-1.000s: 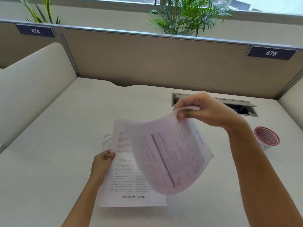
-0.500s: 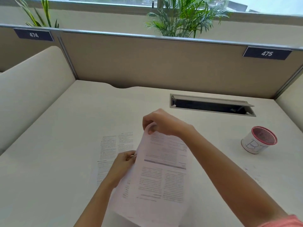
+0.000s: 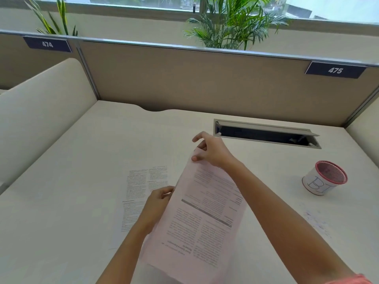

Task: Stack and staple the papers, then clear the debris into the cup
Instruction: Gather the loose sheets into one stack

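Observation:
A printed sheet (image 3: 196,218) is held tilted above the desk, its text upside down to me. My right hand (image 3: 211,149) pinches its far top edge between thumb and fingers. My left hand (image 3: 159,203) grips its left edge. Another printed sheet (image 3: 139,193) lies flat on the desk underneath, partly hidden by my left hand and the held sheet. A white cup (image 3: 324,178) with a red mesh rim and letters drawn on its side stands at the right. Small bits of debris (image 3: 315,220) lie scattered on the desk in front of the cup. No stapler is in view.
An open cable slot (image 3: 264,133) is set into the desk (image 3: 61,201) behind my right hand. Partition walls (image 3: 184,78) close off the back and both sides, with number plates 474 and 475. Plants stand behind the back partition.
The sheet that my right hand held up high, curled, has come down in front of me. My left hand has taken hold of its left edge. The flat sheet is more exposed.

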### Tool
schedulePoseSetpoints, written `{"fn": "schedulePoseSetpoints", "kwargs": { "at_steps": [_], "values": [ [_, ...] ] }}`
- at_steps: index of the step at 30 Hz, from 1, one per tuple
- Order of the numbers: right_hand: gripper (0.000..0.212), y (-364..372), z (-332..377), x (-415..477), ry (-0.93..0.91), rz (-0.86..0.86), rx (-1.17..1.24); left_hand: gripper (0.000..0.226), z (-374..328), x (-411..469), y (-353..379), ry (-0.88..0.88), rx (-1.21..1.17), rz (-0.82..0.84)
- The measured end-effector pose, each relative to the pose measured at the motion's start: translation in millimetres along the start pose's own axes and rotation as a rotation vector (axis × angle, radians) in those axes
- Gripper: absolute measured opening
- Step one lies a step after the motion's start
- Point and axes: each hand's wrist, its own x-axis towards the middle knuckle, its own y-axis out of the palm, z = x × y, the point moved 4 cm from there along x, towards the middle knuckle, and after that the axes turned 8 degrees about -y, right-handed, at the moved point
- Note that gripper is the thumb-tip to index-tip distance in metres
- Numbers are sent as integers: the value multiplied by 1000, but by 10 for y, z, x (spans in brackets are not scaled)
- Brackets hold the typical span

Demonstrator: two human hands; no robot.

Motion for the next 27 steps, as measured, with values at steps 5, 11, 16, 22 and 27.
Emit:
{"fn": "schedulePoseSetpoints", "kwargs": {
  "at_steps": [5,11,16,22,27],
  "values": [
    [28,-82,32,14,-37,-36,34,22,-1,-10,30,2,-32,13],
    [16,-17,-17,-44,9,-115,76,24,-108,-37,85,36,-51,35],
    [22,-26,4,-66,11,-127,100,26,-74,-38,78,22,-64,34],
    [24,-15,24,-67,1,-218,139,43,-109,-14,126,65,66,35],
    [25,-19,-38,-85,-37,-348,156,16,-205,-10,106,180,246,-96]
  ]
}}
